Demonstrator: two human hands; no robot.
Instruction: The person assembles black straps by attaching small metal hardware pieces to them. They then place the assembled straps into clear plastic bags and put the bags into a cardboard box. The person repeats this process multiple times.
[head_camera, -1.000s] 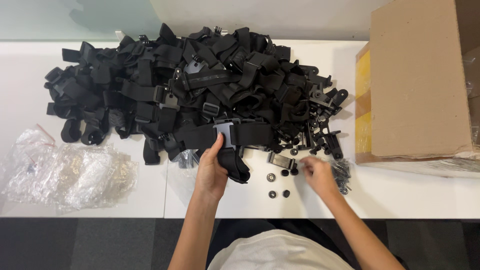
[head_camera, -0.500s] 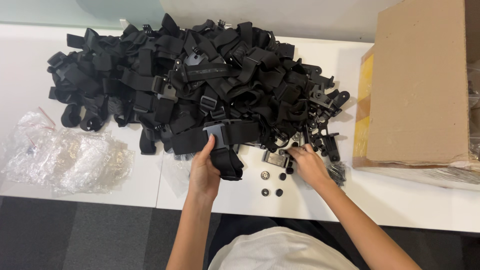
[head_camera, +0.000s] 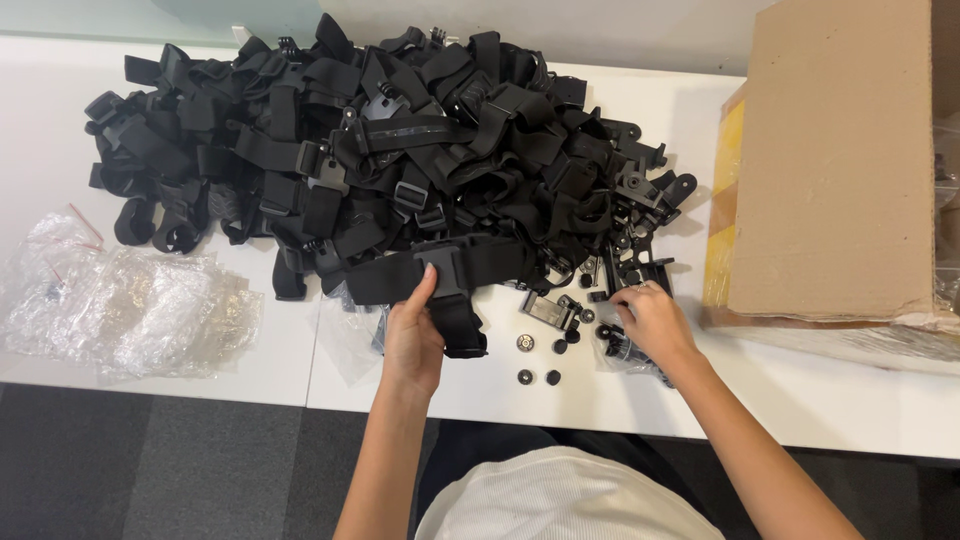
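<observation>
Your left hand (head_camera: 413, 340) grips a black webbing strap with a plastic buckle plate (head_camera: 440, 275) at the near edge of the pile, thumb up on the buckle and fingers curled around the hanging end, so the strap lies pinned against the white worktop (head_camera: 300, 360). Far to the left of that hand sits a crumpled heap of clear plastic bags (head_camera: 120, 305), well apart from it. Behind the strap spreads the big tangled pile of black straps and buckles (head_camera: 380, 150), covering most of the worktop's middle. Just right of your left hand, a few small round black knobs (head_camera: 545, 360) lie loose on the bare surface, with a small flat grey clip (head_camera: 545, 308) beside them. Your right hand (head_camera: 650, 322) rests over a cluster of small black plastic mounts (head_camera: 640, 265), fingers bent down onto the parts; you cannot tell from here whether it has one pinched. At the far right stands a large brown cardboard box (head_camera: 840, 160), close beside that hand but not touching it.
</observation>
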